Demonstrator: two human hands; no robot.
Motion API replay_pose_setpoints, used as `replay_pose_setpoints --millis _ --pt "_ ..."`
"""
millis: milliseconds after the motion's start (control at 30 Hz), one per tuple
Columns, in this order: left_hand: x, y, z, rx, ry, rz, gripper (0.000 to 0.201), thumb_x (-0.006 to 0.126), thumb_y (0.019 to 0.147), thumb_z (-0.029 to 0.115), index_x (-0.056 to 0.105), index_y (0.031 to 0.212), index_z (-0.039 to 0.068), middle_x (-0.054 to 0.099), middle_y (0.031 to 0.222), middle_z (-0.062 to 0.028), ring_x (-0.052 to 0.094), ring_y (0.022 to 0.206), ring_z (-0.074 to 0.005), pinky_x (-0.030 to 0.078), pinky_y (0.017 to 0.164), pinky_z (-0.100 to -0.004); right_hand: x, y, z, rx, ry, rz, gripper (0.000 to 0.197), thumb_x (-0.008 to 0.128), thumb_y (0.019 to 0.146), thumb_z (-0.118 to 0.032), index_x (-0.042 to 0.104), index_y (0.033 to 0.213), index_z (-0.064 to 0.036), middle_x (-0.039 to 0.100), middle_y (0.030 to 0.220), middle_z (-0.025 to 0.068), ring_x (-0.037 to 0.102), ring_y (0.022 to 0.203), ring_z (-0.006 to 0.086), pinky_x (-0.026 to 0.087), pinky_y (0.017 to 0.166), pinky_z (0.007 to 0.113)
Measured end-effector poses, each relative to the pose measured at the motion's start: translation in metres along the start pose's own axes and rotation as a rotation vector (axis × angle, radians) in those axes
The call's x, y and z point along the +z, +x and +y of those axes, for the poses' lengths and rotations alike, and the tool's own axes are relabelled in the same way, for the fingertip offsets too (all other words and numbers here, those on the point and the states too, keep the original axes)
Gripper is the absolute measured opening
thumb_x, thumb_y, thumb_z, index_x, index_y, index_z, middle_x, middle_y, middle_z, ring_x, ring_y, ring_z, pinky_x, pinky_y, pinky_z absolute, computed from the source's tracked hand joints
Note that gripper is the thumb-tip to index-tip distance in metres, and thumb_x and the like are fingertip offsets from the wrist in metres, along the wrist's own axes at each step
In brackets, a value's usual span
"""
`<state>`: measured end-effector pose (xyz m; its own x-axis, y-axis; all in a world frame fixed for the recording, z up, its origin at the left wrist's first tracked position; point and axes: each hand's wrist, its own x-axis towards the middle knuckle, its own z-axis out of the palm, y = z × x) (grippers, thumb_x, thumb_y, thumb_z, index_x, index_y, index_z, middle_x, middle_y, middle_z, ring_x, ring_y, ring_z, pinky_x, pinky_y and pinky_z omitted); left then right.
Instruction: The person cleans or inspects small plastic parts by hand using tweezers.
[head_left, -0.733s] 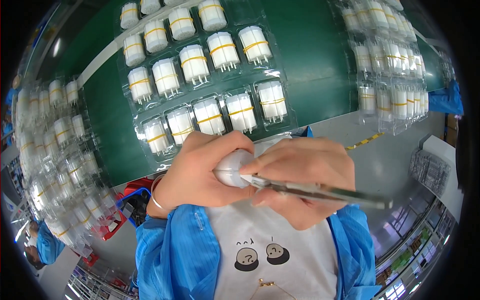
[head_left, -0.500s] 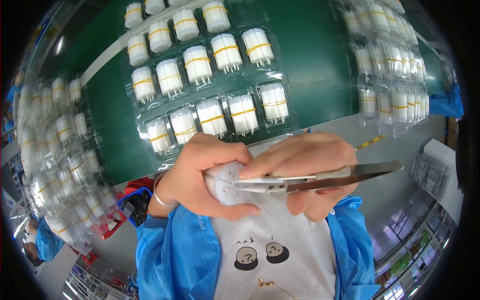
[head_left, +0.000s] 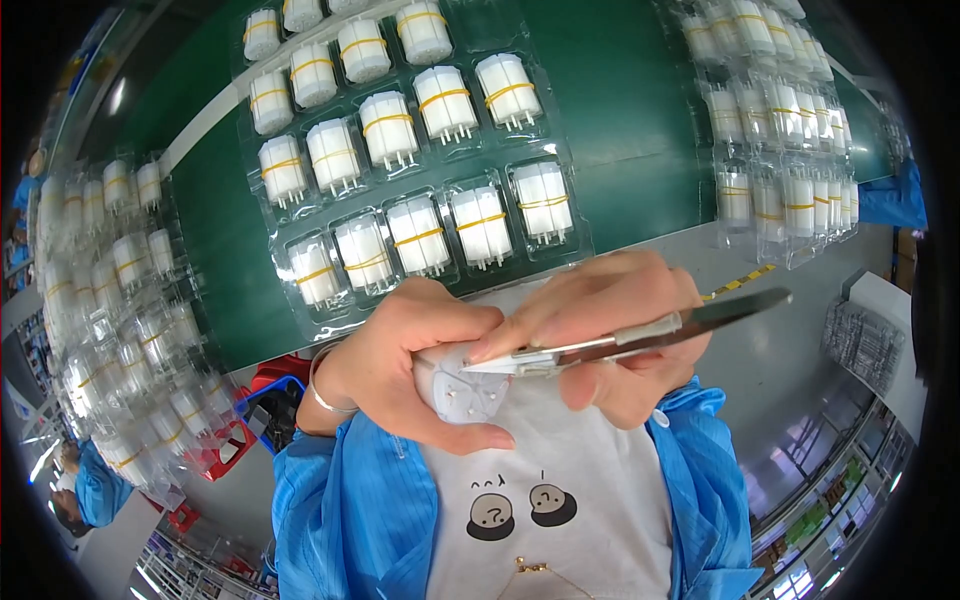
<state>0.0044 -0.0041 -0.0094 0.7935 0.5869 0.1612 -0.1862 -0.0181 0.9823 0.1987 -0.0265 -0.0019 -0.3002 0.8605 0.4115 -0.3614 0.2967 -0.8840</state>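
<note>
In front of my chest, my left hand (head_left: 385, 375) curls its thumb and fingers round a white bundle (head_left: 465, 395), end face turned up. Small metal pins stick out of that face. A pair of metal tweezers (head_left: 735, 309) with pale tips is gripped in my right hand (head_left: 625, 325), its handle pointing off to the right. The tips reach the bundle's end face beside a pin; whether they pinch anything there is too small to tell. A fingertip of my right hand also lies close to the upper edge of the face.
On the green table (head_left: 640, 190) lies a clear plastic tray (head_left: 350, 320) with rows of white bundles, each ringed by a yellow band. Stacks of filled trays stand at the left (head_left: 110, 290) and right (head_left: 785, 130). A blue bin (head_left: 270, 415) is low on the left.
The tweezers have swung, their tips now nearer together at the upper part of the end face. The bundle is tilted differently in my left hand, with more of its end showing.
</note>
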Motion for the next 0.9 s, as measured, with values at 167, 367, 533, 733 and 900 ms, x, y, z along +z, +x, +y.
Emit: replay_pose_setpoints --millis 167,367,533,733,900 --pt "0.006 0.002 -0.003 0.022 0.134 0.078 0.033 0.082 0.060 0.016 0.055 0.073 0.004 0.050 0.055 -0.0037 0.047 0.042 -0.0157 0.032 0.041 -0.0247 -0.003 0.005 -0.010 0.033 -0.259 -0.181 0.032 0.074 0.077 -0.021 0.059 0.084 0.0059 0.067 0.083 0.0223 0.064 0.062 0.0227 0.052 0.052 0.028" --pt "0.005 0.001 0.002 -0.094 0.102 0.216 0.034 0.082 0.056 0.015 0.060 0.079 0.004 0.057 0.061 -0.0047 0.053 0.048 -0.0162 0.040 0.046 -0.0237 -0.007 0.003 -0.003 -0.006 -0.254 -0.088 0.025 0.066 0.083 -0.014 0.056 0.092 0.0079 0.066 0.087 0.0242 0.065 0.065 0.0233 0.052 0.052 0.029" --pt "-0.002 0.004 0.003 0.097 0.447 0.320 0.045 0.085 0.053 0.018 0.061 0.087 0.003 0.063 0.072 -0.0073 0.062 0.056 -0.0184 0.047 0.051 -0.0251 0.006 -0.008 0.008 -0.108 0.021 0.165 0.027 0.069 0.073 0.002 0.059 0.098 0.0064 0.067 0.086 0.0124 0.057 0.057 0.0073 0.043 0.046 0.020" --pt "0.008 0.006 0.006 0.128 0.498 0.440 0.039 0.083 0.055 0.016 0.057 0.081 0.003 0.060 0.068 -0.0068 0.061 0.054 -0.0187 0.045 0.048 -0.0255 0.009 -0.003 -0.011 0.191 0.054 0.081 0.042 0.058 0.088 -0.025 0.061 0.084 0.0163 0.065 0.087 0.0259 0.062 0.061 0.0174 0.053 0.058 0.028" --pt "0.010 0.007 0.009 0.145 0.631 0.439 0.038 0.082 0.055 0.013 0.056 0.082 0.003 0.058 0.066 -0.0070 0.058 0.051 -0.0191 0.044 0.045 -0.0262 0.009 -0.006 -0.011 0.160 -0.080 0.098 0.043 0.057 0.089 -0.026 0.062 0.089 0.0168 0.066 0.086 0.0238 0.062 0.062 0.0168 0.052 0.059 0.027"
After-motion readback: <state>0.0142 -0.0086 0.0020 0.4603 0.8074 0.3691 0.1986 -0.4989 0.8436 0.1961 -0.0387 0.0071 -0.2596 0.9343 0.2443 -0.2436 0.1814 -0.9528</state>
